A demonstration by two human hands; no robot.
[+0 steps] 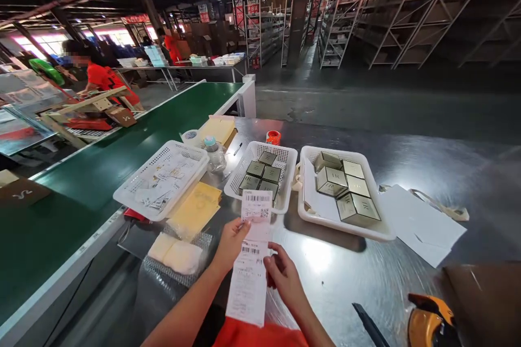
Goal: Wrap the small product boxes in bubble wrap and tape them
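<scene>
A long printed paper slip (247,282) with barcodes and a QR code hangs upright in front of me. My left hand (233,241) pinches its left edge between thumb and fingers. On the other edge, my right hand (283,268) has its thumb and curled fingers closed on the slip. Just beyond the slip stands a white perforated basket (292,165) with several gold-green boxes (272,174). To its right, a white tray (306,207) holds several more gold boxes (331,180) lying at angles.
Left are a basket of papers (122,195), yellow envelopes (197,209), bubble wrap (193,276) and a plastic bottle (215,154). An orange tape roll (273,137) sits behind. Right lie a white bag (425,222) and a tape dispenser (431,320). A green conveyor (163,119) runs along the left.
</scene>
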